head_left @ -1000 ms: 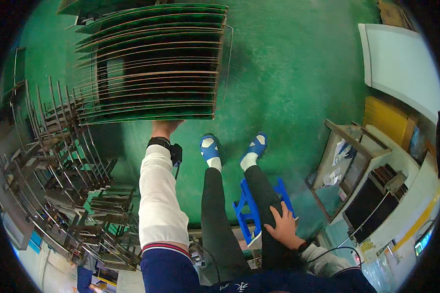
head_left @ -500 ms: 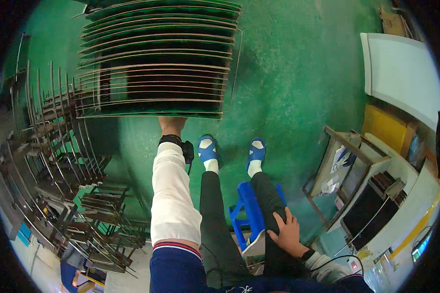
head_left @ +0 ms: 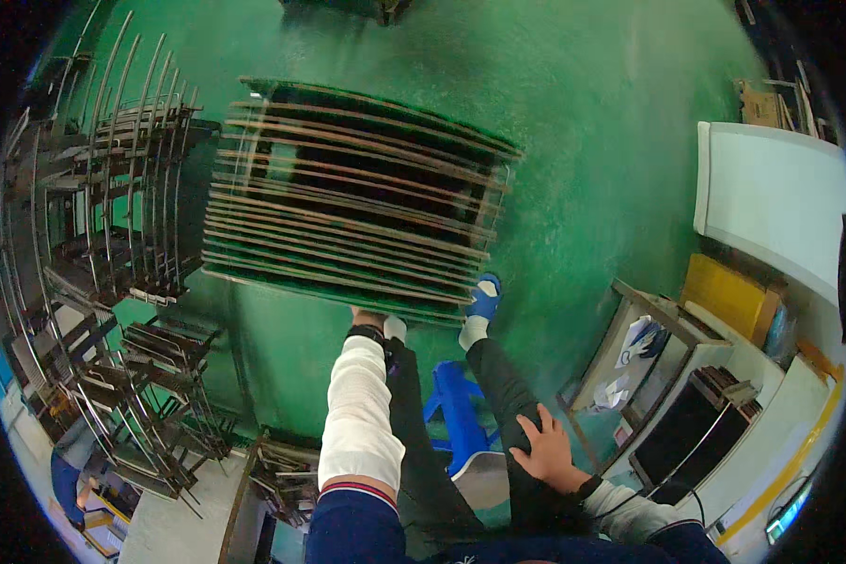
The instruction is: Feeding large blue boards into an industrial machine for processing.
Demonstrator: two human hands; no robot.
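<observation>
A rack (head_left: 348,202) of several thin, dark, brown-edged panels in parallel rows, with wire at its sides, stands tilted across the view ahead of me. My left hand (head_left: 368,317) is at its near edge; the rack hides the fingers, though the hand moves with it. White sleeve and a black wristband cover that forearm. On my right thigh rests my right hand (head_left: 547,453), fingers spread, holding nothing. Between my legs is a blue plastic stool (head_left: 461,418). One blue shoe (head_left: 482,298) shows past the rack's near right corner.
Metal racks (head_left: 127,188) with upright rods crowd the left side. On the right are a wooden frame stand (head_left: 587,362) holding papers, a yellow board (head_left: 731,296) and a white panel (head_left: 771,188). Another person (head_left: 69,484) is at the lower left. The floor (head_left: 592,141) is green.
The rack has come nearer to me and turned clockwise, its right end now closer, partly covering my feet. My left hand has drawn back with it. My right hand stays on the thigh.
</observation>
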